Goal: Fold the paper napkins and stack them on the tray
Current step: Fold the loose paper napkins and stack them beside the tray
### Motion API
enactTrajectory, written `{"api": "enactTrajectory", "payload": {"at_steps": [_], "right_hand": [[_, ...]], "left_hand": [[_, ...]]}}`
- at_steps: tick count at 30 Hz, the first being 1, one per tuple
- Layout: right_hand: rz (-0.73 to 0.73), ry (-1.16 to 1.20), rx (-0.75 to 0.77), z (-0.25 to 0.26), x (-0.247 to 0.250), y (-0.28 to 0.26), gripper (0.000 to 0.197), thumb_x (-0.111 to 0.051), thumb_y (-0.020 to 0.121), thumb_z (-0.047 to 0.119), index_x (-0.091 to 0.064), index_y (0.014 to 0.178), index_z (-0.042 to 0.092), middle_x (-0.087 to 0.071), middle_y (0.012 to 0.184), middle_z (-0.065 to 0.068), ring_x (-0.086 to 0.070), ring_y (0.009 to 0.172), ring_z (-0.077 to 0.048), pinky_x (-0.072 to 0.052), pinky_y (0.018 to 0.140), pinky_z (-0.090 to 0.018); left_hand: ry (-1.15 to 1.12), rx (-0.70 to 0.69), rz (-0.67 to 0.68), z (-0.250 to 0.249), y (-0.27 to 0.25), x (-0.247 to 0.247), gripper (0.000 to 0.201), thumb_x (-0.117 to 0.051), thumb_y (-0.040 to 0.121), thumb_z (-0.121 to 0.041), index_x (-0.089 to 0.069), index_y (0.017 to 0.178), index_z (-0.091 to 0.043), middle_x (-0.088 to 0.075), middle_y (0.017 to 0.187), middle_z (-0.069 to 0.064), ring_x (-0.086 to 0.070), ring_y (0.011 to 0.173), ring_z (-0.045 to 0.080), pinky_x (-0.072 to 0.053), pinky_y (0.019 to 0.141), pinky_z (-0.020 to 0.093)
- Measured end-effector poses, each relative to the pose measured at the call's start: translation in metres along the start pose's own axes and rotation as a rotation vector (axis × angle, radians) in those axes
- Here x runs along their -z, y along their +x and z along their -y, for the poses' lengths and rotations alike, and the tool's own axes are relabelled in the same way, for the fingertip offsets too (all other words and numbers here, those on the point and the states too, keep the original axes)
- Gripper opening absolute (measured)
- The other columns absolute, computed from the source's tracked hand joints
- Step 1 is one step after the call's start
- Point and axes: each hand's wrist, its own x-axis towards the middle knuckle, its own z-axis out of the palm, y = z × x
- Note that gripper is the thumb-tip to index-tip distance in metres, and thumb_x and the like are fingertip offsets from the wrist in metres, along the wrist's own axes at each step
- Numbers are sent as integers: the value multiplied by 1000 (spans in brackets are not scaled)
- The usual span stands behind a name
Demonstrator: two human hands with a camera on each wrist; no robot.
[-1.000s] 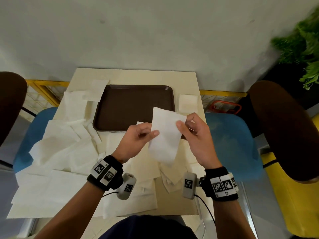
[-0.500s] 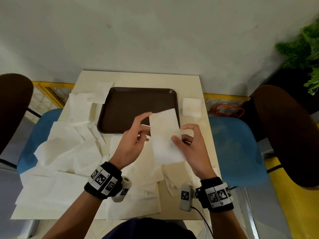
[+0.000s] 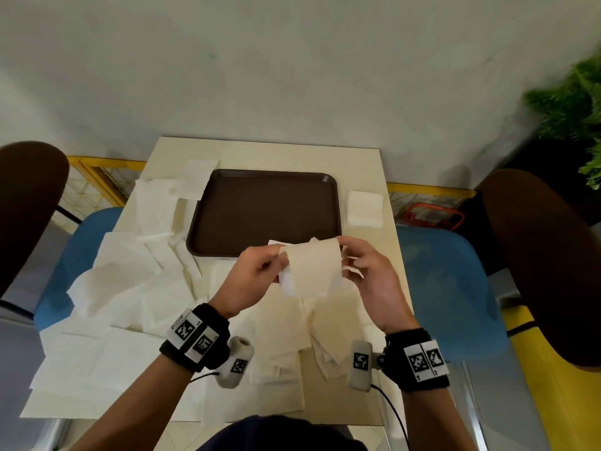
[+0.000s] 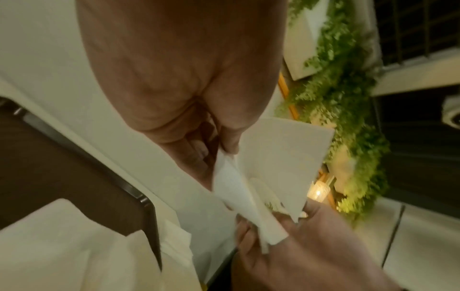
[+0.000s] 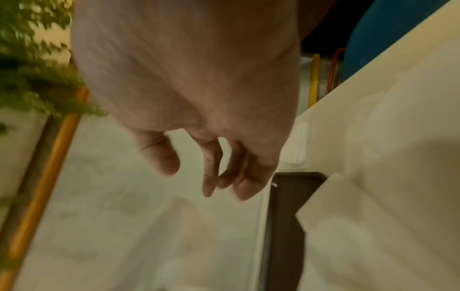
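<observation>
A pale grey wall backs a small cream square table (image 3: 266, 151), with blue chair seats (image 3: 448, 288) on either side and green foliage (image 3: 566, 102) off to the right. On the table sits a dark brown rectangular plastic tray (image 3: 263, 209), bare inside. Loose white unfolded paper napkins (image 3: 120, 281) sprawl over the table's left and near part, and a small folded white napkin square (image 3: 365, 208) lies just right of the tray. Up in the air, above the tray's near edge, both hands work one white paper napkin (image 3: 312, 268), bent over on itself. The left hand (image 3: 257, 278) pinches its left edge between thumb and curled fingers; the left wrist view shows that pinch (image 4: 224, 145) clearly. The right hand (image 3: 374, 275) has its fingers curled at the napkin's right edge, gripping it there. In the right wrist view, the fingertips (image 5: 209, 187) hang curled and the napkin is out of sight.
</observation>
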Motion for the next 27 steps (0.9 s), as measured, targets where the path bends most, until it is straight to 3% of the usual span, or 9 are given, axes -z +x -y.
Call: {"api": "enactTrajectory", "payload": {"at_steps": [3,6,9,13,16,19,22,24,27], "right_hand": [[133,-225,-14,-18,-3,1,60,-61,82,21,-68,141,33,-72,136,5,-63,132,-23,-48,116,-53],[240,-30,-73,-28,-11,-2,60,-55,101,3,-54,157,22,-66,149,-4,-60,141,-26,-47,118,-51],[209,191,-102,-28,-16,-3,42,-59,106,18,-67,146,23,-68,146,-10,-64,135,-31,-51,112,-51],[187,290,-130,-27,-11,-1,46,-70,87,26,-73,131,18,-72,131,-9,-69,116,-30,-59,89,-42],[241,182,-75,-27,-7,-1,58,-73,90,17,-62,147,14,-69,140,-14,-66,128,-36,-57,100,-53],[143,50,-30,-30,-12,2,48,-77,98,13,-66,144,17,-72,139,-9,-68,129,-33,-57,106,-59],[-14,-33,14,-32,-21,7,31,-78,98,14,-77,129,15,-77,129,-3,-74,120,-29,-59,104,-59],[-80,36,17,-32,-23,10,26,-78,98,13,-79,124,11,-78,127,-4,-74,119,-29,-59,103,-58],[-195,51,68,-32,-21,12,17,-77,99,14,-80,116,12,-80,119,-1,-75,113,-25,-62,100,-51]], "left_hand": [[-173,82,44,-6,-6,-4,32,-48,114,-15,-72,115,7,-77,106,20,-76,99,36,-64,87,41],[-272,154,87,-9,-10,-6,33,-53,112,-17,-73,107,9,-77,102,23,-73,88,26,-60,79,33],[-258,194,133,-19,-13,-6,52,-60,107,-39,-63,78,4,-68,78,8,-65,74,17,-56,73,29],[-162,235,136,-20,-16,-3,50,-59,109,-35,-63,64,-13,-65,68,-4,-64,65,10,-54,68,26],[-102,242,148,-14,-16,1,56,-64,104,-51,-67,73,-4,-70,76,16,-69,71,21,-57,70,37],[-57,227,135,-13,-18,3,64,-66,99,-61,-65,77,-1,-60,75,26,-52,62,27,-43,63,38],[-103,229,181,-19,-19,0,32,-70,101,-52,-79,95,-21,-68,79,20,-52,64,31,-44,65,37],[-163,264,174,-23,-20,-2,19,-73,102,-35,-77,84,-40,-67,68,-5,-57,64,14,-52,69,33],[-300,342,134,-18,-23,-2,25,-77,98,-17,-73,74,-24,-52,65,-8,-53,69,8,-65,88,45]]}}
